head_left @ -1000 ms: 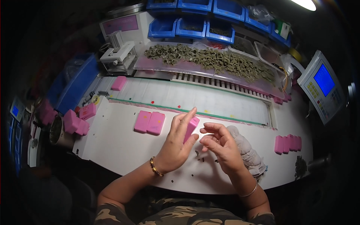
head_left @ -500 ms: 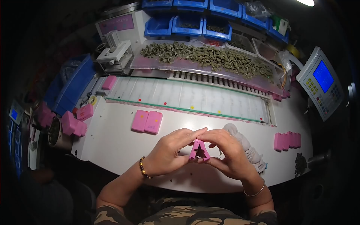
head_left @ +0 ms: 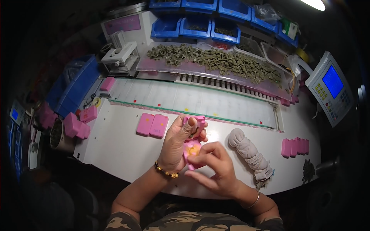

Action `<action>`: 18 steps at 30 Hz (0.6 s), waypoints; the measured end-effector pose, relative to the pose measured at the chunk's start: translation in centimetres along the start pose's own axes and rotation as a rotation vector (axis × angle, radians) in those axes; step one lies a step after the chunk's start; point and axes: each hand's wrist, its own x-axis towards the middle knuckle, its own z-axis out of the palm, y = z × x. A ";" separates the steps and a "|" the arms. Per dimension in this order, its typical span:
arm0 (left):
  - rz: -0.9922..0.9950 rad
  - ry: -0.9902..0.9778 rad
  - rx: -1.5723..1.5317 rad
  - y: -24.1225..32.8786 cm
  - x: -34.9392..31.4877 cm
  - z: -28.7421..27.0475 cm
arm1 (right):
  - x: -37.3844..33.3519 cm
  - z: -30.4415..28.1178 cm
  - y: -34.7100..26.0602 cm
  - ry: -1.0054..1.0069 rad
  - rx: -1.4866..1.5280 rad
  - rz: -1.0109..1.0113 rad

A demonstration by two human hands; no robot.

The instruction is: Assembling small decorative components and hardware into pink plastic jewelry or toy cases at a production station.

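A pink block mould (head_left: 188, 164) is spread apart over the near middle of the table. My left hand (head_left: 174, 142) grips it from the left, thumb pressed on the upper half and fingertips showing behind. On the lower half lies a small yellow curved piece (head_left: 194, 149). My right hand (head_left: 217, 165) is at that half, its bent fingertips touching the mould beside the yellow piece and its thumb held apart. Left of my hands, two closed pink moulds (head_left: 158, 126) lie side by side. To the right rests a rolled bundle of whitish cloth (head_left: 249, 154).
A flat conveyor panel (head_left: 173, 101) with coloured dots crosses behind my hands. Beyond it sits a clear tray (head_left: 154, 67) heaped with greenish small parts, below blue bins (head_left: 165, 29). Several pink moulds (head_left: 295, 146) and a control panel (head_left: 330, 87) stand at right.
The mould, partly parted like a wedge between both hands, is now spread wide in my left hand, showing the yellow piece. My right hand has shifted down and left, uncovering the cloth bundle.
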 end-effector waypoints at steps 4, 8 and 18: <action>-0.024 -0.001 -0.046 0.7 0.1 -0.2 | 0.2 -0.7 -0.5 -0.064 -0.045 -0.077; 0.032 -0.010 0.040 0.1 0.0 -0.6 | 1.6 -1.8 -0.9 0.185 -0.047 -0.036; 0.116 -0.014 0.354 0.1 -0.2 -0.3 | 2.2 -1.2 0.5 0.226 -0.473 -0.305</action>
